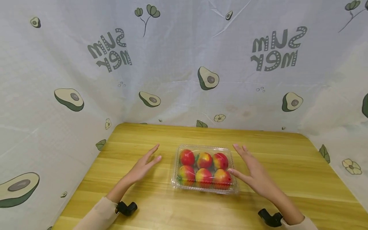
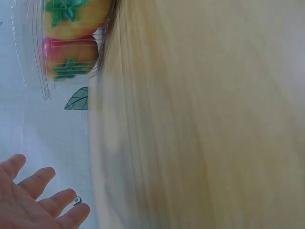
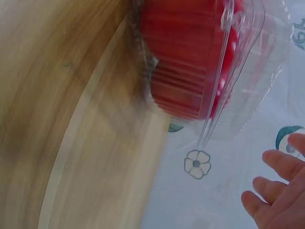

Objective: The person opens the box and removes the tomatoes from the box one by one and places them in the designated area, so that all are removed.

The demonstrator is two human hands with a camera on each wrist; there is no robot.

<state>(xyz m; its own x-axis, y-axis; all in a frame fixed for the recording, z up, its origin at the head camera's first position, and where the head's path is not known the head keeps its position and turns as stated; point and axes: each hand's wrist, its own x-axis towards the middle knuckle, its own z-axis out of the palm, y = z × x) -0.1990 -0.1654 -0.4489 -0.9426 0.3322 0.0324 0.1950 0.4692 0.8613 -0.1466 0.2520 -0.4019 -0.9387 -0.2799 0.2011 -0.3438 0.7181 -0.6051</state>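
Six round red-and-yellow fruits with green leafy bits (image 1: 204, 177) sit in two rows of three inside a clear, ribbed plastic lidded box (image 1: 204, 189), about the middle of a yellow wood-grained tabletop (image 1: 184, 212). From where I stand, the lid looks closed.

Both hands are empty, fingers spread and loosely straight: the left hand (image 1: 141, 169) hovers left of the box, well apart from it, while the right hand (image 1: 254, 171) is closer in, its thumb overlapping the right side as seen from above. Whether that thumb touches, I can't tell.

I'd expect the box to be fairly light, though the fruits should give it some weight. Its thin walls look springy and easily dented, smooth enough to slide under dry fingers — and the fruits may roll if it tips. The flat rim and the ribbed left and right walls seem the best holds; a low, even grip there should spare the lid.

Beyond the box, a narrower strip of wood runs to the far edge, where a white avocado-print cloth (image 1: 175, 68) hangs. More room opens left and right — widest on the right — and the near side offers tabletop too.
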